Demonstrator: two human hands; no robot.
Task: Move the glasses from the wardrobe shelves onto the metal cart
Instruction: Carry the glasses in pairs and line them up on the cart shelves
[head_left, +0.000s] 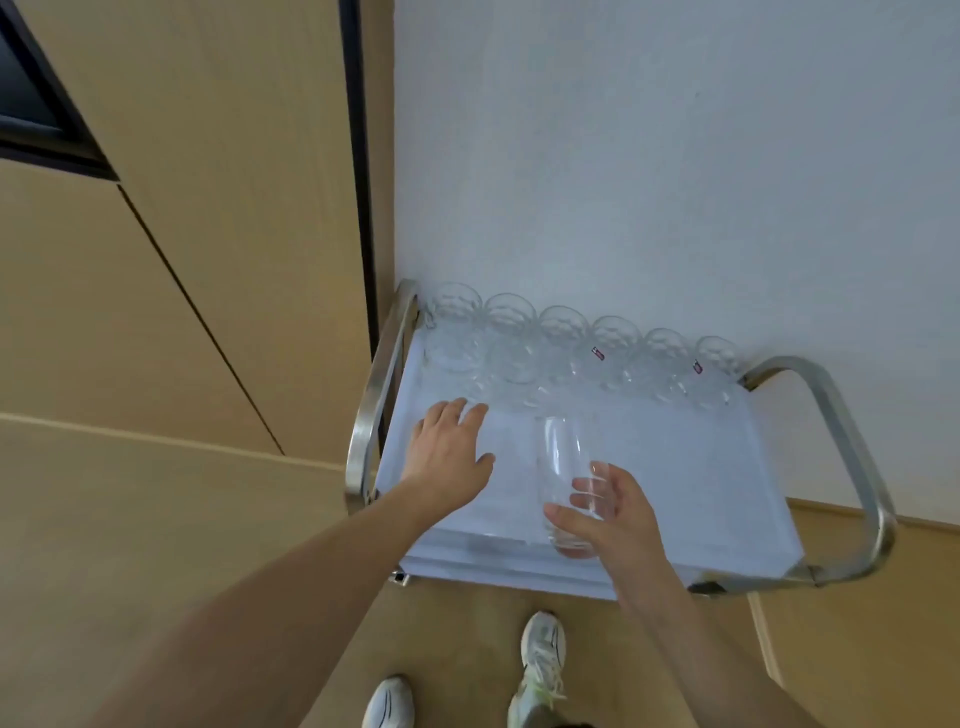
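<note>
Your right hand (608, 514) holds a clear glass (563, 467) over the front part of the metal cart (852, 457). The fingers and thumb curl around its lower part, so the grip is closed on the glass. The glass leans away from you, with its mouth toward the wall (675, 156); whether its base touches the cart you cannot tell. Your left hand (449, 449) is spread flat with straight fingers, a wide grip holding nothing, above the white cloth (701, 467) that covers the cart top. Its fingertips come close to the row of glasses (566, 348) standing at the back edge, along the wall. Two of these glasses carry a small red sticker. The cart stands beside the wooden wardrobe (208, 234). Your two shoes (543, 660) show on the floor (156, 519) below.
</note>
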